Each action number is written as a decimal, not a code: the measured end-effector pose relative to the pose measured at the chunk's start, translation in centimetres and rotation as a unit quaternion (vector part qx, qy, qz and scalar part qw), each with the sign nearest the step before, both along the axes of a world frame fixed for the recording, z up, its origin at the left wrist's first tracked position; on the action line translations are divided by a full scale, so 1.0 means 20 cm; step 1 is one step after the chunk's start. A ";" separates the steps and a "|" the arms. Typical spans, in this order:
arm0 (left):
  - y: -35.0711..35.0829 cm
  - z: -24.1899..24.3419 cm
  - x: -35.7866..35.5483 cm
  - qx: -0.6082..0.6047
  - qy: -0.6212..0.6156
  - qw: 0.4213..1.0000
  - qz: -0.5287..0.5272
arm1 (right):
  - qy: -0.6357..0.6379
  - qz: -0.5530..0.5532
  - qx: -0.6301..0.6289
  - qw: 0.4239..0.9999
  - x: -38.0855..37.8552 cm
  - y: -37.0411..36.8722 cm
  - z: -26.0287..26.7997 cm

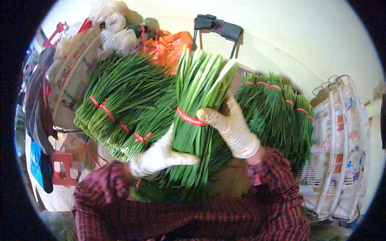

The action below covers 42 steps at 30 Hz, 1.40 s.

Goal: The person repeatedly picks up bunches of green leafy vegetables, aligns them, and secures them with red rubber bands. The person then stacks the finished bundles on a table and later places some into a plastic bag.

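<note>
A thick bundle of long flat green leaves, like Chinese chives or garlic greens [188, 141], stands upright before me with pale stems at the top and a red printed band [190, 118] around its middle. My left hand [164, 158], in a pale glove, grips its lower left side with the thumb across the front. My right hand [230, 128], gloved too, holds its right side, thumb tip on the band. Left of it lies a pile of banded green bundles [120, 99]. More banded bundles [271, 111] stand behind my right hand.
White plastic crates [337, 150] bearing writing stand on the right by the wall. An orange plastic bag [176, 45] and clear bags [119, 39] are at the back left. A black padded handle [218, 27] rises behind the bundle. A red plastic stool [62, 168] is at the lower left.
</note>
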<state>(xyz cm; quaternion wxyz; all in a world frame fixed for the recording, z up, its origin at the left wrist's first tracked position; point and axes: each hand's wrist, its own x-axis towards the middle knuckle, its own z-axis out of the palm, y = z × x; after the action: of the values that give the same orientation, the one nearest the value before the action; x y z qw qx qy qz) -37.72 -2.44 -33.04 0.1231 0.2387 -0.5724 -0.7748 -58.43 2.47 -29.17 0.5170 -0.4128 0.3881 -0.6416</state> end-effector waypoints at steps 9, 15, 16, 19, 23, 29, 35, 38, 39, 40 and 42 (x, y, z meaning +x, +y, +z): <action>-0.14 -0.32 -0.61 -0.006 0.015 0.996 0.087 | -0.025 -0.141 0.129 0.981 -0.37 0.51 -0.68; -0.55 -0.67 -1.22 -0.470 -0.129 0.863 0.133 | -0.040 -0.202 0.173 0.963 -0.46 0.79 -0.89; -0.53 -0.76 -1.21 -0.466 -0.178 0.865 0.057 | -0.043 -0.207 0.176 0.961 -0.46 0.81 -0.91; -0.39 -1.00 -1.18 -0.480 -0.298 0.819 -0.093 | -0.061 -0.219 0.186 0.956 -0.45 0.85 -0.95; -0.26 -1.10 -1.03 -0.481 -0.270 0.827 -0.110 | -0.064 -0.204 0.218 0.952 -0.42 0.86 -1.03; -0.32 -0.84 -0.52 -0.421 -0.106 0.900 -0.031 | 0.187 -0.102 0.307 0.928 -0.41 0.76 -1.10; -0.46 -0.45 0.05 -0.253 -0.173 0.950 0.057 | 0.621 0.138 -0.037 0.771 -0.17 0.52 -1.06; -0.45 -0.34 0.29 -0.282 -0.187 0.936 0.100 | 0.661 0.138 -0.170 0.718 0.01 0.39 -1.08; -0.43 -0.32 0.36 -0.292 -0.208 0.928 0.102 | 0.692 0.150 -0.162 0.687 0.06 0.34 -1.10; -0.43 -0.31 0.40 -0.275 -0.232 0.928 0.100 | 0.717 0.151 -0.167 0.660 0.11 0.28 -1.11; -0.42 -0.31 0.47 -0.474 -0.237 0.848 0.002 | 0.767 0.168 -0.146 0.602 0.17 0.19 -1.14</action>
<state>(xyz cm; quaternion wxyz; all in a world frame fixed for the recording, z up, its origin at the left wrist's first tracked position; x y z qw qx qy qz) -28.31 -10.76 -39.22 0.0837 0.3290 -0.8812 -0.3290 -54.98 6.31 -51.93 0.0612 -0.8812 0.4671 -0.0399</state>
